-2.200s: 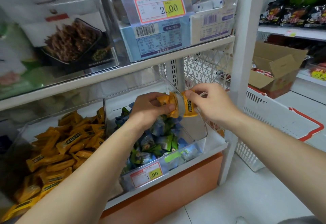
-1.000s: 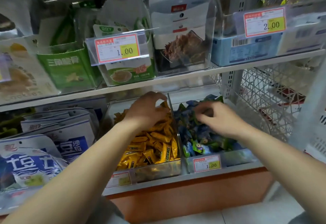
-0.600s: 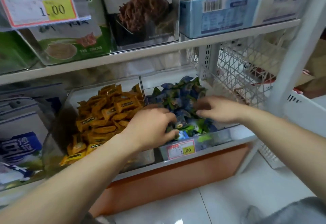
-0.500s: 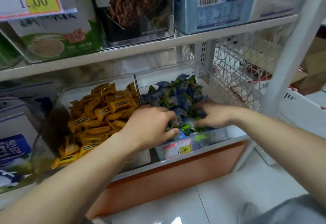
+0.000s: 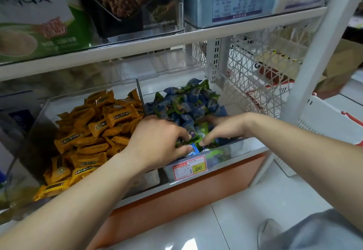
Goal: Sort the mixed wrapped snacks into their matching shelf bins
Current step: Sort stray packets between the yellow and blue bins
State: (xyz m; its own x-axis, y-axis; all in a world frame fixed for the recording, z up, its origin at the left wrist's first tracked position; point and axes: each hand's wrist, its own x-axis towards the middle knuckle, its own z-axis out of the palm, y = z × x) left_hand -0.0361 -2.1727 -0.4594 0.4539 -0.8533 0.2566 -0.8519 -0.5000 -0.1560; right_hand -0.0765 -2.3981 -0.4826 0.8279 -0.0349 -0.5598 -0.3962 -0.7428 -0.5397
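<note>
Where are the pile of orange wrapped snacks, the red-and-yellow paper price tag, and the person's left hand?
pile of orange wrapped snacks (image 5: 92, 131): head view, a wrapper mid-pile.
red-and-yellow paper price tag (image 5: 189, 168): head view, its centre.
left hand (image 5: 157, 142): head view, back of the hand.

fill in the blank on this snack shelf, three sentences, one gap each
The left hand and right hand both reach into the right bin, which holds ____ and green snacks.
The orange snacks lie to the ____ of them.
The price tag on that bin's front reads ____.
Missing words: blue; left; 1.00
</note>
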